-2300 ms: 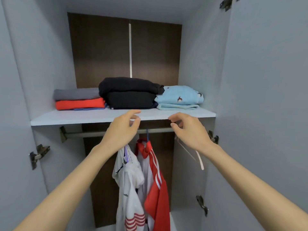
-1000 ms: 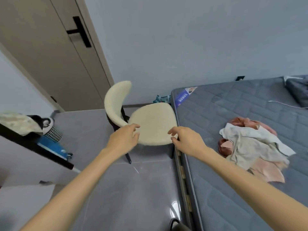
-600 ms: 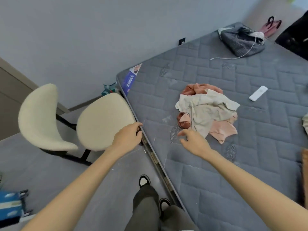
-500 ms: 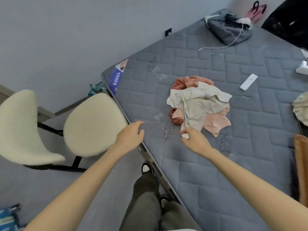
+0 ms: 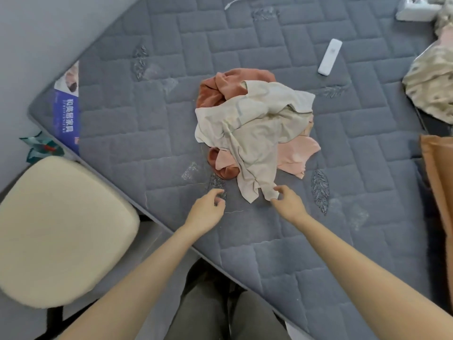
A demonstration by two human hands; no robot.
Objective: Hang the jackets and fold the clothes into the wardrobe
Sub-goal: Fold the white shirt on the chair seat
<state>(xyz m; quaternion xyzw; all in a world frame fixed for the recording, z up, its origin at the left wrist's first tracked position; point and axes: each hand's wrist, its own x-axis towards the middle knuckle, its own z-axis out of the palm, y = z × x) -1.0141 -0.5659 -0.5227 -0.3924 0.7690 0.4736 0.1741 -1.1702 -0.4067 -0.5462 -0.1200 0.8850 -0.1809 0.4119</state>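
A heap of loose clothes lies on the grey quilted mattress [image 5: 147,133]. A cream garment [image 5: 252,128] is on top, over a rust-coloured one [image 5: 220,87] and a pale pink one [image 5: 294,153]. My right hand [image 5: 288,202] is at the near tip of the cream garment, fingers curled and touching the cloth's edge, with no clear grip. My left hand [image 5: 207,207] hovers just left of it over bare mattress, fingers loosely apart and holding nothing. The wardrobe is out of view.
A cream padded chair [image 5: 56,229] stands at the left, against the mattress corner. A white remote [image 5: 329,57] lies beyond the heap. A patterned cloth [image 5: 431,84] and an orange-brown object [image 5: 438,168] are at the right edge. My legs are below.
The view has swung from the wardrobe, past the chair, down onto the bed. Both hands have moved forward to the clothes heap, the right one reaching the cream garment's edge.
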